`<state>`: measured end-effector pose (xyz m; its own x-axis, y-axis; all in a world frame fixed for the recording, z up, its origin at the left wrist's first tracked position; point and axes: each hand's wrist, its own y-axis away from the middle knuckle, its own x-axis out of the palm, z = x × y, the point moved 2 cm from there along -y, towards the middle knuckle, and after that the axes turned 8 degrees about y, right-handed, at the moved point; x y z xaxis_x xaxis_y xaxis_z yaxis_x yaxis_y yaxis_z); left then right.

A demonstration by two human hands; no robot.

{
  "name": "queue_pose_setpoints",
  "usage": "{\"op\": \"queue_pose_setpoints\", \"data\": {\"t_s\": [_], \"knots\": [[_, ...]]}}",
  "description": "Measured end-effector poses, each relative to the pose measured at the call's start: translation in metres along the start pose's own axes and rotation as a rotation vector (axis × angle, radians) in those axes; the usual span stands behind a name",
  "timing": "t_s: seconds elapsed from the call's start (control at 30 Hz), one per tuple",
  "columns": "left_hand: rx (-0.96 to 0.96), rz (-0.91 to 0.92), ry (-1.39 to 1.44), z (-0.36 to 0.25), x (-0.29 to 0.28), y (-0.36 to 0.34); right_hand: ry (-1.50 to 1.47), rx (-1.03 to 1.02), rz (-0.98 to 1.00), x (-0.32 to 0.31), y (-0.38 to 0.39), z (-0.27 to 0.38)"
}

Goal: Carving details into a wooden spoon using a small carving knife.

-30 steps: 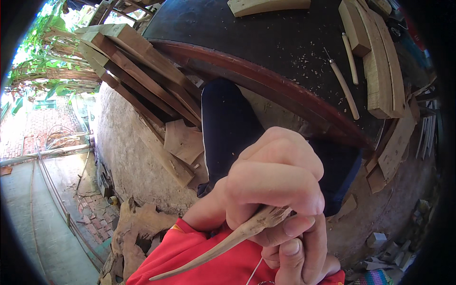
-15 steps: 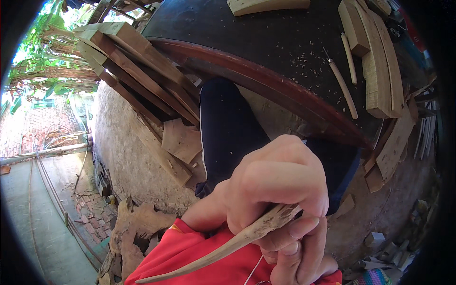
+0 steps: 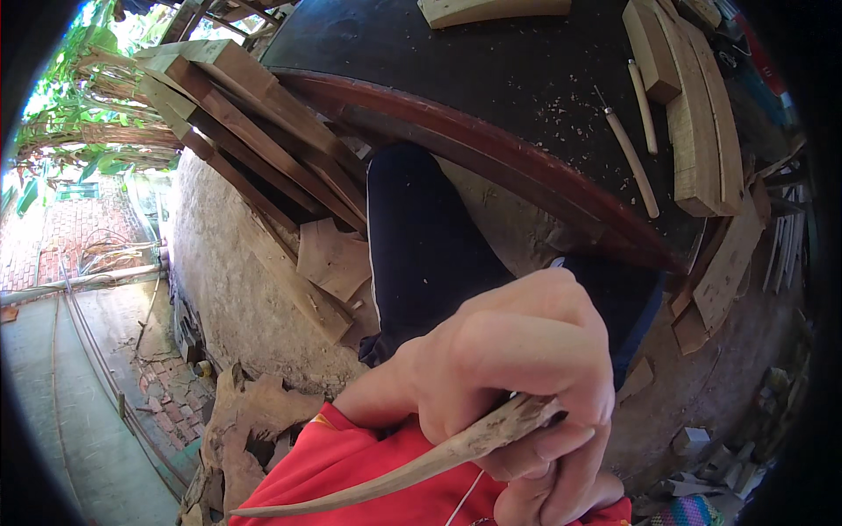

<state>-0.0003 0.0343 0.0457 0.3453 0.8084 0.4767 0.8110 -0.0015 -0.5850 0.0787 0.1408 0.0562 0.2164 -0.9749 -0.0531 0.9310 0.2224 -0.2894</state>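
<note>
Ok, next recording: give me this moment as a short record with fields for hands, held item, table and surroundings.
hands: two hands bunched close under the camera; which is left or right cannot be told
held item: thin curved wooden stick, pale and rough, tapering to a point at lower left
grip: fingers wrapped round its thick end
table: dark round table with wood shavings
on table: pale wooden pieces, slim tools
surroundings: stacked planks left of the table, dirt ground
clothing: red garment, dark trouser leg
</note>
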Motion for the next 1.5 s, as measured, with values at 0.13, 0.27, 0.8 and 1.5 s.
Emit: {"op": "queue_pose_setpoints", "data": {"t_s": [0.13,0.27,0.8,1.5], "knots": [[0.053,0.022,0.080,0.001,-0.001,-0.008,-0.178,0.218,-0.163,0.006,-0.007,0.009],[0.076,0.021,0.005,0.000,-0.003,-0.012,-0.469,0.315,-0.092,0.006,-0.002,0.007],[-0.046,0.078,-0.110,-0.002,-0.012,-0.001,-0.309,0.323,0.097,-0.004,-0.004,0.010],[0.229,0.137,-0.201,0.005,-0.016,-0.006,-0.532,0.334,0.113,-0.008,0.020,-0.009]]}}
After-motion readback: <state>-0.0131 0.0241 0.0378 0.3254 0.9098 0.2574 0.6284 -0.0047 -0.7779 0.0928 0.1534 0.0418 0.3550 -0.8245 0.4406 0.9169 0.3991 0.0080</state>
